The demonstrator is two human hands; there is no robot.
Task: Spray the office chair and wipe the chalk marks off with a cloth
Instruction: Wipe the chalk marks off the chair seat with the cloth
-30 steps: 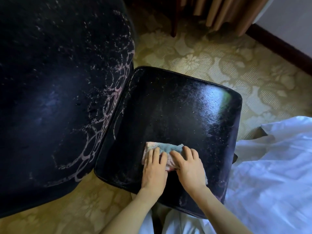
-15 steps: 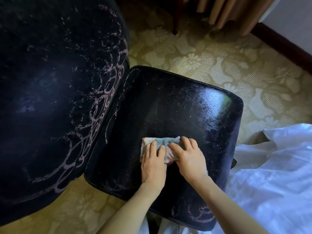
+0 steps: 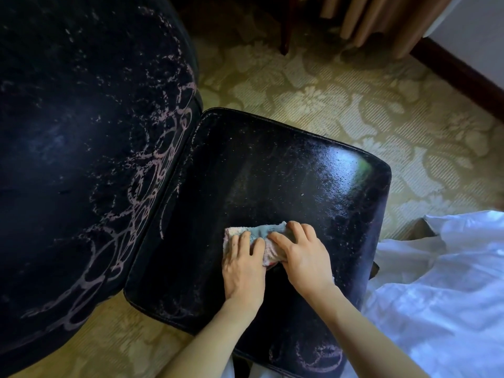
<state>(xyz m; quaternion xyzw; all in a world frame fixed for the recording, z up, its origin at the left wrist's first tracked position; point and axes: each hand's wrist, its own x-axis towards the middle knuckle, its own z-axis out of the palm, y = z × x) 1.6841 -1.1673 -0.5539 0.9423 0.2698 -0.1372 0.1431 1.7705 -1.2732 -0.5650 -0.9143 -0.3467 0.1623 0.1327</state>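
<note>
A black office chair fills the view: its wet, shiny seat (image 3: pixel 272 173) in the middle, its backrest (image 3: pixel 68 159) at the left. Pale pink chalk loops (image 3: pixel 152 186) run down the backrest's right edge, and more chalk marks (image 3: pixel 319 356) show at the seat's near edge. A small blue and pink cloth (image 3: pixel 261 233) lies on the seat's near half. My left hand (image 3: pixel 242 266) presses flat on the cloth's left part. Beside it, my right hand (image 3: pixel 302 255) grips the cloth's right part, fingers curled over it. No spray bottle is in view.
A beige floral carpet (image 3: pixel 341 105) surrounds the chair. White fabric (image 3: pixel 441 296) lies at the right, close to the seat's edge. Curtains (image 3: pixel 381 20) and a dark skirting board (image 3: pixel 458 69) stand at the back right. A dark furniture leg (image 3: pixel 285 36) stands at the back.
Both hands stay on the cloth and have shifted it slightly along the seat. The view has tilted, so chalk marks at the seat's near edge have come into sight.
</note>
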